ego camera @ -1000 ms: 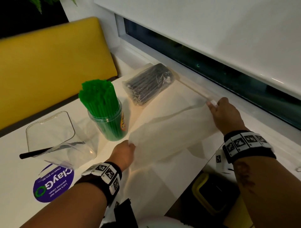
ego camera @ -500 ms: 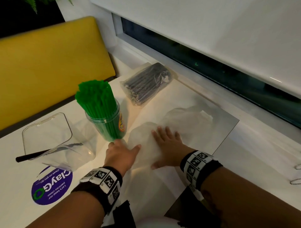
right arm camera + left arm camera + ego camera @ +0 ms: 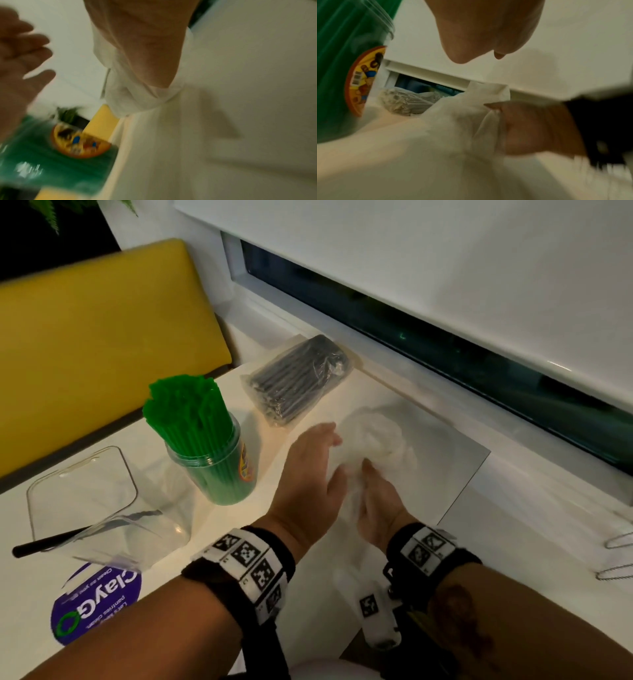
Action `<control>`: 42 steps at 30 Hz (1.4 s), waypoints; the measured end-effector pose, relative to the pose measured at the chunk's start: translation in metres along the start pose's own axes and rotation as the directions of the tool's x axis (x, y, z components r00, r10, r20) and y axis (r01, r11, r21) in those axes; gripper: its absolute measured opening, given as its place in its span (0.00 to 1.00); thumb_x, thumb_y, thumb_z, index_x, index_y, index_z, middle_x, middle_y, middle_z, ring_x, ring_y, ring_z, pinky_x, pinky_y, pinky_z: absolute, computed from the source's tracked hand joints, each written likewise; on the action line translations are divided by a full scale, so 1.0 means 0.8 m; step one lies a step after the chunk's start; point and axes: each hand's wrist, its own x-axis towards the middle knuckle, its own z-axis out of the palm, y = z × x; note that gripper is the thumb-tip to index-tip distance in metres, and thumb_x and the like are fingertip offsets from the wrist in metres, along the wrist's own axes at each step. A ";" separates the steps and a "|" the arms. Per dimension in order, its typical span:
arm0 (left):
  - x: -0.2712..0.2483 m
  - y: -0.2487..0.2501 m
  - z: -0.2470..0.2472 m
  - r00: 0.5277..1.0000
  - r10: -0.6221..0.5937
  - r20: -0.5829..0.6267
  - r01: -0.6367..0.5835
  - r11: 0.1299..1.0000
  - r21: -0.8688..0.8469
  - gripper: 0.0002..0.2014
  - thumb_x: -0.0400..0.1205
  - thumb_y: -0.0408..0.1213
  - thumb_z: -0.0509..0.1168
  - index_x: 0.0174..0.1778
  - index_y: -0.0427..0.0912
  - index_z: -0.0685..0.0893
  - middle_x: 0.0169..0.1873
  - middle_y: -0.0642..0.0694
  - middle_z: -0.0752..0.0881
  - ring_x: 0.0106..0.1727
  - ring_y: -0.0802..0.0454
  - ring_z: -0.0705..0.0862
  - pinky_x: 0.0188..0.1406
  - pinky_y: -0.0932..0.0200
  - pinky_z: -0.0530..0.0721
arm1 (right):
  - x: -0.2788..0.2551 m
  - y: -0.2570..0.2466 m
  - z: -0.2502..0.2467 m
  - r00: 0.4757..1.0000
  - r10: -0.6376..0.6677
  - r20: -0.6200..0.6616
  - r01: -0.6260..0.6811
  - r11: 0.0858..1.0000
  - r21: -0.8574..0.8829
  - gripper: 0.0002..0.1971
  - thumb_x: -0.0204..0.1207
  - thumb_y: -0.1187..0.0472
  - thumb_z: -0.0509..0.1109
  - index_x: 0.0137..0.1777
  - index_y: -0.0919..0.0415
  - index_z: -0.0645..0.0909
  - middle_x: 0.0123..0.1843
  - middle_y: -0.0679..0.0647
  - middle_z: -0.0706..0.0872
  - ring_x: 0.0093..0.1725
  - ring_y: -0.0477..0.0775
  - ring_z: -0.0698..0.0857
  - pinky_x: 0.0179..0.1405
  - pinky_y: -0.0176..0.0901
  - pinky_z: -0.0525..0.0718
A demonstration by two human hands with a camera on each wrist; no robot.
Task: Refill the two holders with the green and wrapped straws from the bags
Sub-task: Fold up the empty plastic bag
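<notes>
Green straws [image 3: 185, 409] stand packed in a round clear holder [image 3: 219, 474] with an orange label [image 3: 363, 81]. A sealed bag of dark wrapped straws [image 3: 298, 381] lies behind it near the window. A second clear, rectangular holder [image 3: 85, 494] lies on its side at the left with one black straw [image 3: 61, 539] poking out. My right hand [image 3: 371, 491] grips a crumpled empty plastic bag [image 3: 380, 436], which bunches round its fingers [image 3: 142, 54]. My left hand [image 3: 325, 446] hovers just left of the bag, fingers straight and spread [image 3: 25, 47], holding nothing.
The white table [image 3: 462, 467] ends at a front edge near my right wrist. A yellow seat back [image 3: 102, 337] stands at the left and a window sill [image 3: 513, 474] runs along the right. A purple round sticker [image 3: 96, 604] is on the table near me.
One second ago both hands held the empty bag stretched out, then pressed it flat. Now the right hand has bunched it up and the left hand has come off it.
</notes>
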 end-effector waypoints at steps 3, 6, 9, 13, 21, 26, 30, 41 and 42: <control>-0.027 -0.031 0.028 0.926 0.083 0.367 -0.199 0.936 0.291 0.21 0.81 0.37 0.56 0.72 0.37 0.74 0.78 0.36 0.69 0.80 0.39 0.66 0.79 0.38 0.65 | 0.003 -0.009 -0.006 0.984 0.142 -0.106 -0.125 0.981 0.151 0.26 0.89 0.45 0.47 0.62 0.60 0.83 0.44 0.58 0.93 0.39 0.56 0.91 0.44 0.49 0.86; -0.042 -0.051 0.041 0.715 -0.164 0.680 -0.248 0.850 0.465 0.30 0.88 0.47 0.47 0.85 0.50 0.45 0.86 0.47 0.42 0.86 0.46 0.42 0.82 0.37 0.46 | 0.006 -0.001 -0.010 0.968 0.192 -0.161 -0.194 0.981 0.001 0.20 0.88 0.54 0.55 0.65 0.67 0.82 0.48 0.62 0.90 0.41 0.61 0.90 0.34 0.49 0.88; -0.041 -0.061 0.041 0.580 -0.328 0.746 -0.143 0.860 0.489 0.33 0.87 0.51 0.51 0.84 0.57 0.40 0.84 0.51 0.35 0.85 0.50 0.35 0.80 0.31 0.45 | 0.006 -0.003 -0.015 0.958 -0.017 -0.285 -0.062 0.962 -0.265 0.18 0.77 0.62 0.68 0.64 0.70 0.82 0.51 0.62 0.88 0.47 0.62 0.88 0.43 0.56 0.88; -0.047 -0.064 0.046 0.507 -0.390 0.769 -0.127 0.849 0.513 0.37 0.83 0.55 0.58 0.84 0.60 0.44 0.83 0.48 0.32 0.83 0.48 0.31 0.77 0.23 0.45 | -0.017 -0.013 -0.010 0.546 -0.832 0.092 0.367 0.140 -0.920 0.30 0.74 0.54 0.72 0.75 0.58 0.68 0.72 0.58 0.75 0.69 0.55 0.73 0.73 0.49 0.73; -0.047 -0.064 0.048 0.444 -0.386 0.809 -0.161 0.853 0.496 0.42 0.78 0.63 0.61 0.82 0.66 0.42 0.83 0.43 0.32 0.82 0.48 0.27 0.75 0.21 0.43 | 0.023 -0.014 -0.046 0.980 -0.051 0.192 0.158 -0.380 -0.911 0.31 0.87 0.41 0.42 0.87 0.45 0.39 0.88 0.49 0.34 0.87 0.59 0.39 0.83 0.58 0.37; -0.041 -0.072 0.045 0.482 -0.383 0.788 -0.047 0.887 0.459 0.39 0.83 0.56 0.57 0.84 0.59 0.39 0.84 0.46 0.35 0.84 0.51 0.32 0.79 0.28 0.43 | 0.023 -0.021 -0.023 0.939 -0.213 0.269 0.133 -0.497 -0.858 0.32 0.87 0.52 0.49 0.87 0.58 0.41 0.88 0.59 0.41 0.87 0.63 0.42 0.83 0.59 0.37; -0.027 -0.087 0.040 0.703 -0.357 0.616 0.218 0.932 0.291 0.28 0.87 0.39 0.54 0.84 0.48 0.55 0.84 0.48 0.57 0.85 0.53 0.53 0.81 0.41 0.49 | -0.011 0.010 0.001 0.747 -0.359 0.560 0.329 -0.532 -0.780 0.32 0.76 0.63 0.53 0.83 0.65 0.62 0.86 0.64 0.59 0.85 0.69 0.56 0.83 0.67 0.51; -0.026 -0.103 0.013 0.842 -0.403 0.357 0.296 0.900 0.319 0.20 0.84 0.40 0.62 0.73 0.52 0.74 0.80 0.54 0.67 0.83 0.54 0.59 0.83 0.53 0.45 | 0.086 -0.089 -0.054 0.909 -0.407 0.088 -0.164 -0.544 -0.823 0.22 0.75 0.58 0.58 0.68 0.64 0.78 0.70 0.65 0.76 0.70 0.68 0.72 0.74 0.61 0.66; -0.028 -0.103 0.011 0.839 -0.414 0.355 0.308 0.897 0.318 0.20 0.84 0.40 0.62 0.73 0.52 0.74 0.80 0.54 0.67 0.82 0.54 0.60 0.83 0.53 0.47 | 0.082 -0.096 -0.049 0.908 -0.405 0.107 -0.162 -0.573 -0.803 0.19 0.74 0.57 0.59 0.62 0.61 0.81 0.66 0.63 0.78 0.67 0.66 0.73 0.72 0.60 0.67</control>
